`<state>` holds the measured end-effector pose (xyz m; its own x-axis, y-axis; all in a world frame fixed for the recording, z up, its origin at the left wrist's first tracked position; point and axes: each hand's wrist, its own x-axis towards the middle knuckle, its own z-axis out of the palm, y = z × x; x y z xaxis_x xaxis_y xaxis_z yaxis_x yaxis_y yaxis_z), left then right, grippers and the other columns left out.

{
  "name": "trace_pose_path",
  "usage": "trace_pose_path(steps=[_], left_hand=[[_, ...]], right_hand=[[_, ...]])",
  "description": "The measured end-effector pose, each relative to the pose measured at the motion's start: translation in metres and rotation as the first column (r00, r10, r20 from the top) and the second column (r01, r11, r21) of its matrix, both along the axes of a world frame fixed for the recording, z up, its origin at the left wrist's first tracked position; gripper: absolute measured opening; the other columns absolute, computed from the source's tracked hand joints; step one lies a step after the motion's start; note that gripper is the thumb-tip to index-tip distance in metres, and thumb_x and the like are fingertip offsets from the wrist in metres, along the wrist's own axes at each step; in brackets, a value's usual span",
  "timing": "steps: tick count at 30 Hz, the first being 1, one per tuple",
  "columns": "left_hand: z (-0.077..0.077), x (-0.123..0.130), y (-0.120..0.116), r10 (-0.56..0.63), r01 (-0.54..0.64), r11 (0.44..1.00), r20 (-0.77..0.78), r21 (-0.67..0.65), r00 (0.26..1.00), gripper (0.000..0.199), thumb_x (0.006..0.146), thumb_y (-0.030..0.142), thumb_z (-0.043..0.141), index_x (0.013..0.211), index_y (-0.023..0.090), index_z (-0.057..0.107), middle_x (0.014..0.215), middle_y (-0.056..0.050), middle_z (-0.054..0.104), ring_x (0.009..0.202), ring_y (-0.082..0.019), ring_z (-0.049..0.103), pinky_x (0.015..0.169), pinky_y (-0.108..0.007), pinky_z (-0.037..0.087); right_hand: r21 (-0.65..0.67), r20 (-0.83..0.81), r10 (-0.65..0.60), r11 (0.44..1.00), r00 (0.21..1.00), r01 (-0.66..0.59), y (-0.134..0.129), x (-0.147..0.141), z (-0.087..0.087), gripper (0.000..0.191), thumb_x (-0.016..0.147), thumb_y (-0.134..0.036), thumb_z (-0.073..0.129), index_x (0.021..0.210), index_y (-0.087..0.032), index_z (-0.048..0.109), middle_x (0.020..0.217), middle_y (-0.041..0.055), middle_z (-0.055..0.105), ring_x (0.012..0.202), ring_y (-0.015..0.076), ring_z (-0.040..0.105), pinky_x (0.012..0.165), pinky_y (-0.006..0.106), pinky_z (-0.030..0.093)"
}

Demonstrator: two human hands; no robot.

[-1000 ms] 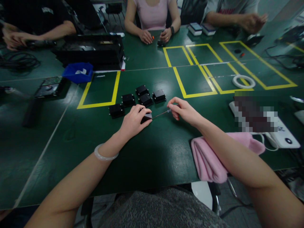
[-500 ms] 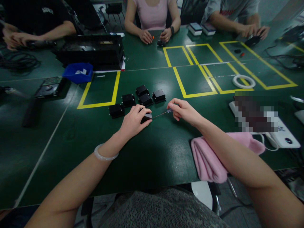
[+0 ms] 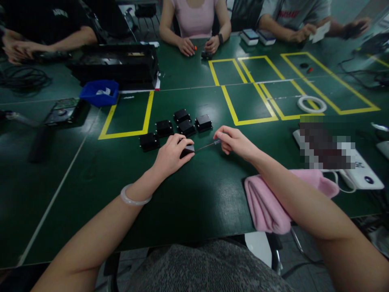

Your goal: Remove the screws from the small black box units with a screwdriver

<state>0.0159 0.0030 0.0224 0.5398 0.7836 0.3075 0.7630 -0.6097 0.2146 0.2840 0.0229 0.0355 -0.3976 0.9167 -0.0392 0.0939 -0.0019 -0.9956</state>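
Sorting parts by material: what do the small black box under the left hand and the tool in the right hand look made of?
Black box: likely matte plastic, dull sheen. Tool: thin shiny shaft, probably metal; handle unclear.

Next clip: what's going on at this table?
A seated person's left hand holds a small black box down on the green table, while the right hand pinches a thin screwdriver whose tip meets the box. Five more black boxes sit just beyond. Other people work across the table.
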Motion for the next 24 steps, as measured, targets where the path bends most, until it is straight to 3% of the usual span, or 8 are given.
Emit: trace_pose_path(steps=[5, 8, 12, 16, 24], left_hand=[[0.0003, 0.0004, 0.0, 0.002, -0.002, 1.0, -0.014, 0.009, 1.0, 0.031, 0.095, 0.029, 0.068, 0.123, 0.019, 0.059, 0.123, -0.013, 0.061, 0.115, -0.031, 0.061, 0.085, -0.042, 0.06], [0.0008, 0.0007, 0.0, 0.009, -0.009, 1.0, -0.014, -0.002, 1.0, 0.031, 0.095, 0.029, 0.067, 0.123, 0.021, 0.059, 0.124, -0.012, 0.06, 0.115, -0.03, 0.061, 0.085, -0.043, 0.06], [0.0018, 0.001, -0.0002, 0.013, -0.013, 1.0, -0.018, -0.017, 1.0, 0.03, 0.096, 0.031, 0.066, 0.124, 0.021, 0.058, 0.124, -0.012, 0.06, 0.116, -0.031, 0.06, 0.086, -0.044, 0.059], [0.0026, 0.0014, -0.0005, 0.024, -0.025, 0.999, -0.021, -0.039, 0.999, 0.03, 0.096, 0.031, 0.065, 0.124, 0.023, 0.058, 0.125, -0.012, 0.059, 0.116, -0.031, 0.06, 0.086, -0.044, 0.059], [0.0015, 0.0009, -0.0005, 0.014, -0.014, 1.0, -0.018, -0.01, 1.0, 0.031, 0.095, 0.029, 0.067, 0.123, 0.019, 0.06, 0.123, -0.013, 0.061, 0.115, -0.031, 0.061, 0.088, -0.045, 0.058]], right_hand=[[0.027, 0.03, -0.009, 1.0, 1.0, 0.008, -0.0005, 0.0, 0.0018, 0.005, 0.101, -0.018, 0.055, 0.096, -0.019, 0.054, 0.049, -0.0107, 0.047, 0.042, 0.0072, 0.046, 0.045, 0.019, 0.037], [0.024, 0.048, -0.02, 1.0, 0.999, 0.018, -0.0014, -0.0003, 0.0039, 0.009, 0.098, -0.01, 0.055, 0.1, -0.019, 0.053, 0.053, -0.0099, 0.052, 0.043, 0.0072, 0.048, 0.045, 0.018, 0.037], [-0.012, 0.021, -0.014, 1.0, 1.0, 0.015, -0.0015, -0.0007, 0.0039, 0.005, 0.101, -0.018, 0.056, 0.096, -0.019, 0.054, 0.049, -0.0106, 0.047, 0.042, 0.0075, 0.046, 0.045, 0.019, 0.038], [-0.022, 0.01, -0.008, 1.0, 1.0, 0.008, -0.0006, -0.0005, 0.0014, 0.016, 0.104, -0.029, 0.055, 0.091, -0.019, 0.055, 0.045, -0.0125, 0.037, 0.038, 0.0073, 0.041, 0.044, 0.02, 0.038], [0.059, 0.06, -0.037, 0.998, 0.998, 0.033, -0.0002, 0.0007, 0.0004, 0.008, 0.099, -0.019, 0.059, 0.094, -0.019, 0.054, 0.053, -0.0089, 0.051, 0.044, 0.0074, 0.048, 0.046, 0.019, 0.036]])
